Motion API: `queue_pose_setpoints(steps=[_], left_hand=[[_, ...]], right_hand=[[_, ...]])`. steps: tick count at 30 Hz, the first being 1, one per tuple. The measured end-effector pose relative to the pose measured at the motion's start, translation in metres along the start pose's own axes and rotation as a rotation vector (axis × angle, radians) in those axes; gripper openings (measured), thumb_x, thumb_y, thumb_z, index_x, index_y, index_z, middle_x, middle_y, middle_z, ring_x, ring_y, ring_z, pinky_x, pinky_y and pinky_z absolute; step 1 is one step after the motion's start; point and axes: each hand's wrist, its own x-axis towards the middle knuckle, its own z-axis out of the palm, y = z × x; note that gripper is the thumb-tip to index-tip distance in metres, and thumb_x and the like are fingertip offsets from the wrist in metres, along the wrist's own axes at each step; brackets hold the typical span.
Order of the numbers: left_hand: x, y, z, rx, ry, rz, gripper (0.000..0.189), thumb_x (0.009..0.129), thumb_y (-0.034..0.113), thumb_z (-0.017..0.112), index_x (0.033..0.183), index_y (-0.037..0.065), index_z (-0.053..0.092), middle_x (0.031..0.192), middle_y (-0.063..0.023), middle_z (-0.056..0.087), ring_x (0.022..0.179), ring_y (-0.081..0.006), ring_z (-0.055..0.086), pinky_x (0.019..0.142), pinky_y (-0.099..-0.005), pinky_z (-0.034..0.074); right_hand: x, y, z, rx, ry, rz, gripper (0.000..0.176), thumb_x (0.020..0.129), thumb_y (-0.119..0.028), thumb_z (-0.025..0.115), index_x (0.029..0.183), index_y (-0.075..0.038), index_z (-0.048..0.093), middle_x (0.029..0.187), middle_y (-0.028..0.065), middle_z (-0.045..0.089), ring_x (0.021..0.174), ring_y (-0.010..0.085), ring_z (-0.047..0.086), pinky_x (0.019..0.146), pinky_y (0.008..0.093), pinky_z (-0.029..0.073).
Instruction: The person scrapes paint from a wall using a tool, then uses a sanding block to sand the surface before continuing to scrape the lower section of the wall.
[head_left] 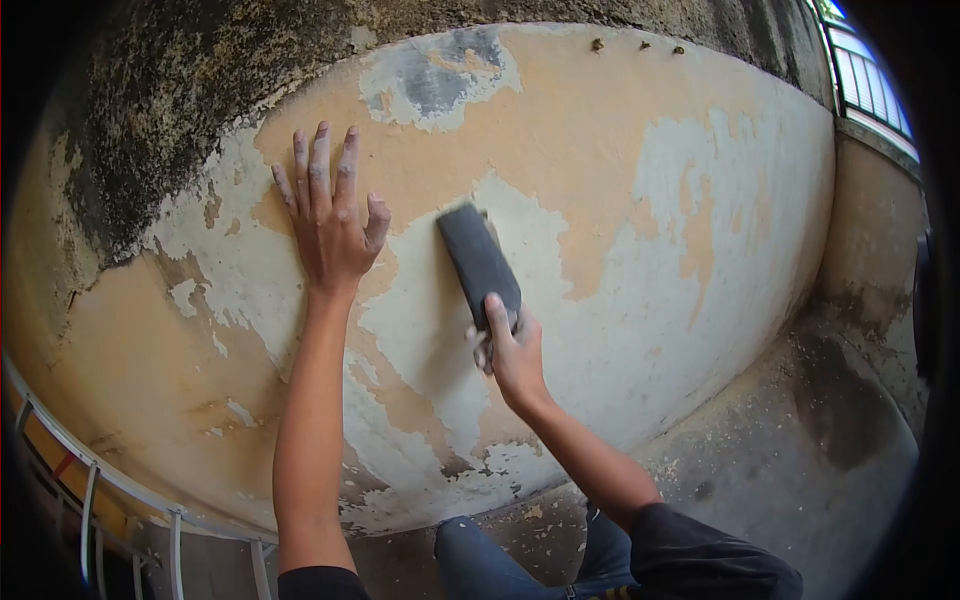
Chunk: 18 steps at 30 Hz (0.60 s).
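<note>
My left hand (330, 215) lies flat against a wall (620, 170) of peeling ochre and cream paint, fingers spread and pointing up. My right hand (512, 350) grips the lower end of a dark grey scraping tool (477, 258), a flat oblong block that presses on the wall just right of my left hand. The tool slants up and to the left from my fist. Pale bare patches surround the tool where paint has come off.
Dark mould covers the upper left of the wall (160, 130). A white metal railing (90, 490) runs along the lower left. A concrete floor (800, 450) with paint flakes lies to the lower right. A barred window (870, 80) shows at the top right. My knees in jeans (480, 560) are below.
</note>
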Motion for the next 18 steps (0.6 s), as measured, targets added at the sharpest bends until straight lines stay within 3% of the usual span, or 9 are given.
queue_pose_setpoints(steps=[3,7,12,18], left_hand=[[0.002,-0.002,0.001,-0.02,0.029,-0.022,0.066,0.088,0.038,0.043,0.15,0.014,0.041,0.154,-0.0142,0.035,0.146,-0.0374,0.026,0.117,-0.0653,0.011],[0.0,-0.001,0.002,0.006,-0.003,0.01,0.064,0.092,0.041,0.041,0.151,0.016,0.04,0.154,-0.0148,0.035,0.146,-0.0388,0.025,0.116,-0.0646,0.011],[0.003,-0.003,0.001,-0.01,0.026,0.024,0.064,0.091,0.039,0.042,0.15,0.016,0.041,0.154,-0.0144,0.035,0.146,-0.0387,0.026,0.116,-0.0654,0.011],[0.002,-0.001,-0.002,0.002,-0.024,0.016,0.065,0.089,0.037,0.043,0.15,0.016,0.041,0.154,-0.0145,0.035,0.146,-0.0387,0.026,0.116,-0.0649,0.011]], right_hand=[[-0.008,0.002,-0.004,-0.032,-0.056,0.112,0.042,0.101,-0.045,0.054,0.095,-0.004,0.051,0.069,0.0074,0.062,0.041,0.0096,0.049,0.037,0.0236,0.035],[0.03,-0.032,0.029,0.031,-0.048,-0.107,0.042,0.102,-0.044,0.051,0.093,-0.003,0.049,0.069,0.0073,0.062,0.044,0.0093,0.05,0.039,0.0237,0.037],[-0.01,0.006,0.009,-0.002,-0.061,0.067,0.043,0.1,-0.044,0.055,0.098,-0.002,0.052,0.067,0.0068,0.062,0.041,0.0092,0.049,0.036,0.0239,0.036],[0.037,-0.02,0.044,-0.001,-0.006,-0.108,0.041,0.101,-0.043,0.054,0.097,-0.002,0.051,0.069,0.0065,0.063,0.042,0.0098,0.051,0.037,0.0252,0.037]])
